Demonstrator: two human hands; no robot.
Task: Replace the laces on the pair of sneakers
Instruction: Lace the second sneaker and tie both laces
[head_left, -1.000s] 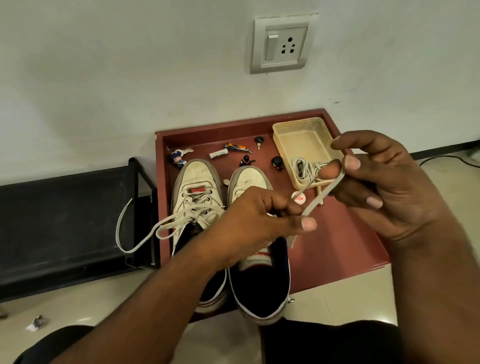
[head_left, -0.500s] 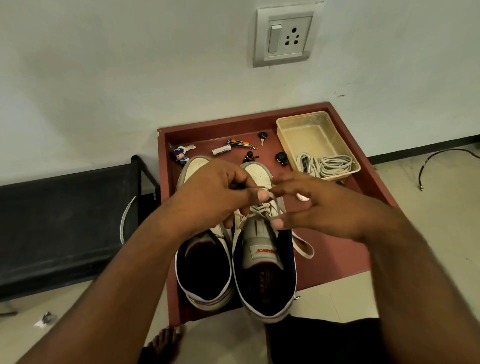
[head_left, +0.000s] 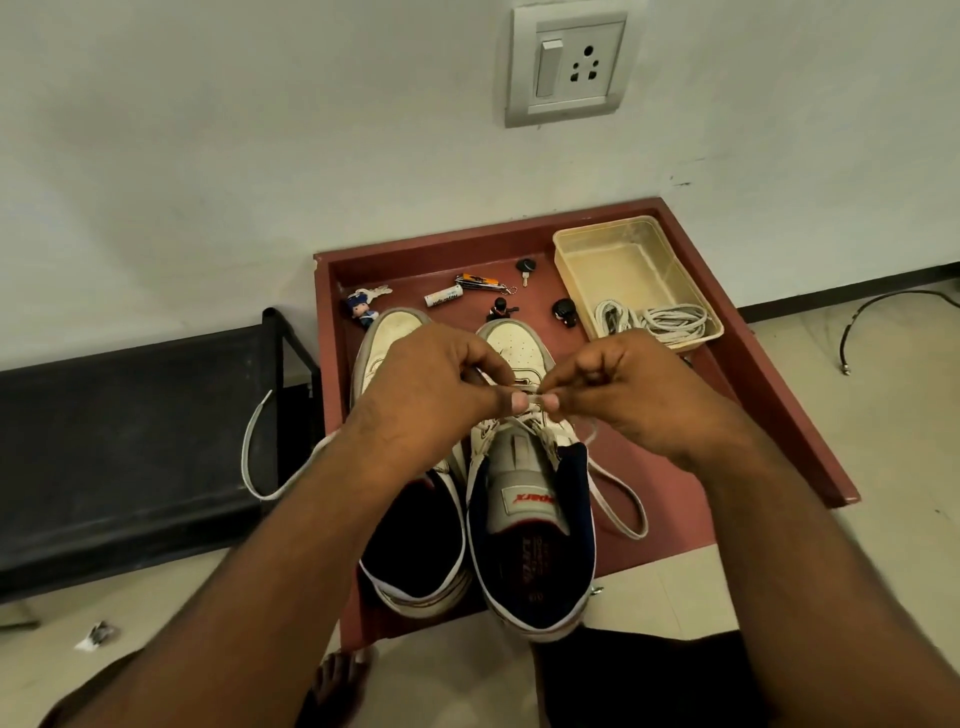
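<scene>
Both hands are working above the right sneaker (head_left: 530, 525), which is sitting on the red tray (head_left: 769, 415) just beside the left sneaker (head_left: 410, 545), heels toward the camera. The left hand (head_left: 431, 395) is pinching a white lace (head_left: 535, 399) between thumb and forefinger over the eyelet rows; its grip is clamped on the lace. The right hand (head_left: 628, 400) is pinching the same lace directly alongside, fingertips almost touching those of the left hand; its grip is likewise clamped on the lace. A loose length of this lace is looping out over the tray to the right of the shoe. A second lace (head_left: 249, 457) is trailing from the left sneaker over the tray's left edge, in front of the black bench (head_left: 130, 441). At the tray's far right corner, a clear plastic box (head_left: 634, 270) is holding a coiled bundle of spare laces (head_left: 654, 319). Keys, a battery (head_left: 443, 298) and small figurines are lying along the tray's far edge.
</scene>
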